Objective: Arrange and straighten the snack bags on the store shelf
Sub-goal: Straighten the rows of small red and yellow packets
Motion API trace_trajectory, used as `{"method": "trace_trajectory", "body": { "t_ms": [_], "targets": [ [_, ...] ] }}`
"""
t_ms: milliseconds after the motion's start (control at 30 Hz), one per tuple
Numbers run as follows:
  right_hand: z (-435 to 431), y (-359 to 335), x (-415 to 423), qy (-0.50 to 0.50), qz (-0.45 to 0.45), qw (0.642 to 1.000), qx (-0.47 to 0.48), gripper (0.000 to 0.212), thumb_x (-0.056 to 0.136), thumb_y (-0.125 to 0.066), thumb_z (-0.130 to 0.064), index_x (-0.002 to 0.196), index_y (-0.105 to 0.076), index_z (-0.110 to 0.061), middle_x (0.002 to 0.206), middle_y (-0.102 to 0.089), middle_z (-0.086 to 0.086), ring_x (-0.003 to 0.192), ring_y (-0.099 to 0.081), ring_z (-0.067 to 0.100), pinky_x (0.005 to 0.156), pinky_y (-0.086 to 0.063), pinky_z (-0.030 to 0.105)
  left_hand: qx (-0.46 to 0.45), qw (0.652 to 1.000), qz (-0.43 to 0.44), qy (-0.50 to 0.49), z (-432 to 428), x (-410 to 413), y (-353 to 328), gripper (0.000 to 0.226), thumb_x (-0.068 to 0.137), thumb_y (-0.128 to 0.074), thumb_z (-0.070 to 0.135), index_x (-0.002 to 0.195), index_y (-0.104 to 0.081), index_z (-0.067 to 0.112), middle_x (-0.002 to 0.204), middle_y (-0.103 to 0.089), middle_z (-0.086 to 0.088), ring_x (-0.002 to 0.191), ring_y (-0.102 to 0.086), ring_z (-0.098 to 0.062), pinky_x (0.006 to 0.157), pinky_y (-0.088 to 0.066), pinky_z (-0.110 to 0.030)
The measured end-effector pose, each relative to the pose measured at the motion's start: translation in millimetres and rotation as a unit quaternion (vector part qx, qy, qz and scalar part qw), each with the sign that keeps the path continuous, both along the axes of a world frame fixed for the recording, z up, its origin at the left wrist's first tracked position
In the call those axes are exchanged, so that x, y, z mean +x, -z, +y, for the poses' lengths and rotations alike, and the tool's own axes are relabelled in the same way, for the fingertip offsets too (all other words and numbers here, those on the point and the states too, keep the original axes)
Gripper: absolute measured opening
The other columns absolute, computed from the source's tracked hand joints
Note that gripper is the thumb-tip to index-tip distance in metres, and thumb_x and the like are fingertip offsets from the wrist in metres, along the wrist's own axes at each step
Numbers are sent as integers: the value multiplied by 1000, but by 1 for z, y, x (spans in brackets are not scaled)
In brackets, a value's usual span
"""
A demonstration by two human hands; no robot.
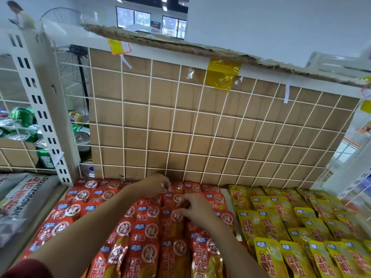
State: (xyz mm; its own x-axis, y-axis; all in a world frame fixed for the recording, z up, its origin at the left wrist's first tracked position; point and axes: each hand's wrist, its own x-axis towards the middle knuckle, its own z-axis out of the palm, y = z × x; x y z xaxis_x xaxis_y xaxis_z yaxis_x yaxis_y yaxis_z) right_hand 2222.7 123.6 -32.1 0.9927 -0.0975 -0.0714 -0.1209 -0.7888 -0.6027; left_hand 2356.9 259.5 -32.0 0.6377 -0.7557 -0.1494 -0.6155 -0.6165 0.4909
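Reaching forward in the head view, the left hand [155, 184] curls its fingers on a bag top in the back row of the red snack bags [148, 233], right against the wire grid [173, 128] backed by cardboard [136, 109]. The right hand [195, 207] pinches another red bag's top edge just in front. Yellow snack bags [301, 227] fill the right side. Green cans [22, 117] sit behind the white upright [50, 117], above a white sack [26, 193] at left.
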Motion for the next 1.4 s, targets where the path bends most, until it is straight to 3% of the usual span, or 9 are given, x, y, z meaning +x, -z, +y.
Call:
{"method": "trace_trajectory", "body": {
  "t_ms": [200, 500, 633, 767, 967, 1167, 1233, 1333, 1400],
  "targets": [
    [1, 5, 0, 14, -14, 1000, -5, 11, 83, -65, -27, 93, -64, -24, 92, -55, -14, 90, -52, 5, 83, -45, 25, -23, 999, -8, -23, 0, -5, 1, 20, 92, -50, 10, 105, -65, 10, 115, -57, -5, 97, -48, -11, 77, -30, -14],
    [3, 5, 0, 52, -30, 998, 26, 9, 86, -62, -25, 94, -62, -24, 93, -54, -13, 91, -51, 6, 78, -42, 21, -56, 997, -15, -44, -1, -9, 5, 17, 90, -54, 10, 103, -66, 10, 103, -56, -1, 93, -47, -8, 78, -33, -17],
    [4, 4, 0, 60, -34, 997, 44, 8, 86, -62, -23, 88, -57, -29, 94, -54, -12, 91, -50, 5, 77, -42, 20, -62, 998, -12, -30, 0, -11, 7, 17, 87, -59, 9, 103, -66, 11, 92, -54, 5, 88, -47, -6, 72, -34, -17],
    [4, 5, 1, 67, -26, 997, 37, 10, 85, -63, -23, 85, -56, -30, 95, -55, -13, 91, -52, 6, 79, -43, 21, -75, 997, -13, -34, 0, -12, 7, 16, 86, -60, 7, 100, -67, 10, 84, -51, 5, 75, -45, -4, 62, -32, -5],
    [4, 5, 0, 60, -23, 997, 30, 8, 85, -63, -26, 91, -58, -28, 99, -55, -11, 92, -50, 6, 78, -41, 21, -74, 996, -18, -43, 1, -15, 9, 15, 87, -59, 10, 99, -66, 15, 93, -56, 4, 87, -51, -9, 70, -39, -18],
    [-2, -9, -14, 64, -82, 994, -17, 14, 88, -59, -32, 99, -61, -24, 103, -61, -8, 91, -53, 5, 78, -44, 18, -111, 991, -52, -57, 11, -30, -1, 15, 88, -60, 21, 102, -64, 23, 99, -62, 8, 93, -58, -9, 84, -50, -28],
    [-4, -15, -25, 50, -89, 994, -47, 14, 88, -59, -32, 100, -61, -25, 101, -61, -10, 89, -53, 3, 77, -44, 17, -128, 989, -58, -54, 19, -43, -8, 15, 88, -60, 21, 102, -63, 25, 97, -61, 12, 91, -58, -4, 83, -50, -25],
    [-6, -21, -46, 33, -94, 993, -68, 13, 88, -58, -34, 99, -61, -27, 91, -58, -15, 83, -53, 0, 71, -42, 16, -129, 989, -68, -21, 33, -72, -19, 15, 88, -60, 20, 102, -62, 23, 95, -58, 15, 88, -57, -1, 73, -45, -11],
    [-9, -23, -61, 27, -85, 992, -89, 14, 89, -56, -36, 101, -59, -29, 90, -53, -19, 79, -49, -6, 67, -38, 10, -102, 993, -52, 7, 40, -92, -22, 15, 88, -60, 23, 103, -61, 25, 96, -56, 16, 89, -56, -2, 74, -46, -12]
  ]
}}
